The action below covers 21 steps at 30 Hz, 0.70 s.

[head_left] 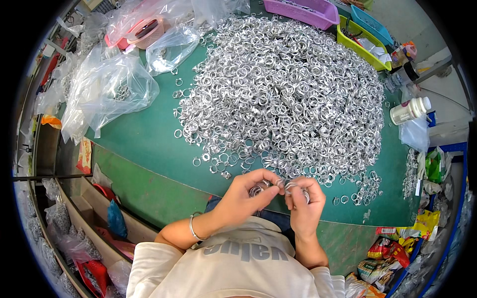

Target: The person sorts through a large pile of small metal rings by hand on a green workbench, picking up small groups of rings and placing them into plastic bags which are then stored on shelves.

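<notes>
A huge heap of small silver metal rings covers most of the green table. At the table's near edge my left hand pinches a few rings between thumb and fingers. My right hand is closed on another small cluster of rings, its fingertips almost touching those of the left hand. Both hands hover just in front of the heap's near fringe, above my lap. A thin metal bangle circles my left wrist.
Clear plastic bags lie at the table's left, a pink container behind them. Purple, yellow-green and blue baskets stand at the back right. A white bottle lies at the right edge. Snack wrappers lie at lower right.
</notes>
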Each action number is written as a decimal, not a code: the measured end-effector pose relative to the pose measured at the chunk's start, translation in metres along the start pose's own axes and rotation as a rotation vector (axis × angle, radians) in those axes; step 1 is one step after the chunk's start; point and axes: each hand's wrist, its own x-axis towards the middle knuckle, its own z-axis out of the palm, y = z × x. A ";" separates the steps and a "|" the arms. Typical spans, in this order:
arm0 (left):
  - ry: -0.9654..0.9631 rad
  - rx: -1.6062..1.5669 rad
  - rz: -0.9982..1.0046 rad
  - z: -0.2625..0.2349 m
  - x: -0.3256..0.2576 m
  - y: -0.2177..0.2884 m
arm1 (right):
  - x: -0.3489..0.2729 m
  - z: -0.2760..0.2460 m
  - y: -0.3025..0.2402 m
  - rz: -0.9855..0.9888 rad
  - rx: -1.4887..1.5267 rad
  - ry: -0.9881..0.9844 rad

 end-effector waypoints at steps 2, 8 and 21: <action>-0.038 -0.324 -0.201 -0.004 0.002 -0.005 | 0.002 -0.007 0.007 0.071 0.392 -0.019; -0.135 -0.717 -0.263 -0.022 0.013 -0.028 | 0.013 -0.031 0.011 0.150 0.569 -0.011; 0.047 -0.394 -0.188 -0.017 0.033 -0.011 | 0.069 -0.024 0.002 -0.325 -0.723 0.143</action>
